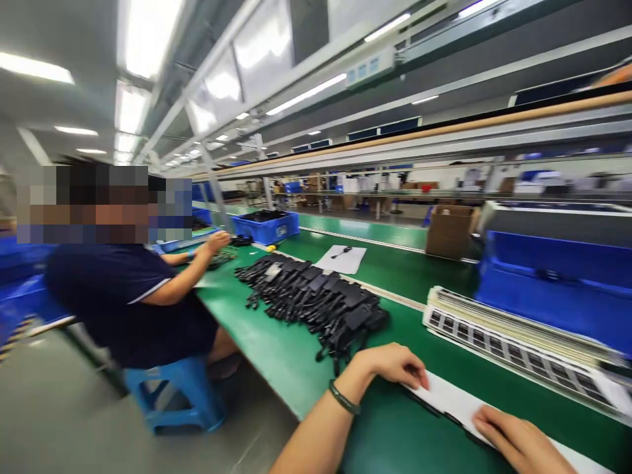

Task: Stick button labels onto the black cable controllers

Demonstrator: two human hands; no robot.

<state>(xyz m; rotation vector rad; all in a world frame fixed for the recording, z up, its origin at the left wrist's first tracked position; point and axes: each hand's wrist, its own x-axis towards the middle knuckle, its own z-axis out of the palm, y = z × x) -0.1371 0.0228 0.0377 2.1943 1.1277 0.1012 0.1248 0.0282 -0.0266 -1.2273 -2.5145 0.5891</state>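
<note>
Our left hand [397, 364] rests with its fingers curled close at the far end of a white strip [451, 398], our right hand [521, 438] with its fingers bunched at the near edge; whether either pinches it, we cannot tell. It lies on the green table [390, 438], near the heaped black cables [316, 296]. We judge it light, thin, easily creased, best held by its edges.
</note>
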